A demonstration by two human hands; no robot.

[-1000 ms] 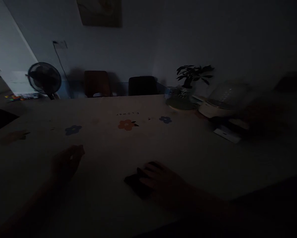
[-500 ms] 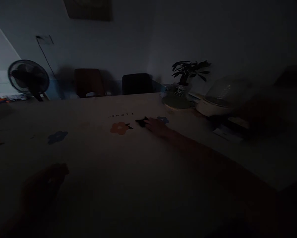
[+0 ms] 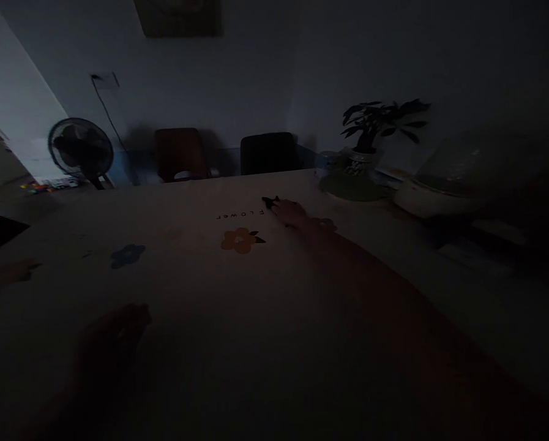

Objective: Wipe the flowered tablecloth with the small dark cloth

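Note:
The room is very dark. My right hand reaches far across the table, its fingers pressed down on a small dark cloth. Most of the cloth is under the fingers, and only its front part shows. It lies just beyond the printed word "FLOWER" on the pale tablecloth. An orange printed flower is nearer to me. My left hand is at the lower left, over the near part of the table. Its fingers are curled in, and I see nothing in them.
A potted plant stands on a green round mat at the back right. Beside it is a white-based container with a clear dome. Two chairs, one brown and one black, line the far edge. A fan stands behind left.
My right hand has slid the cloth away from me across the tablecloth, from beside the orange flower to beyond the lettering. The view has turned a little left. My left hand stays curled.

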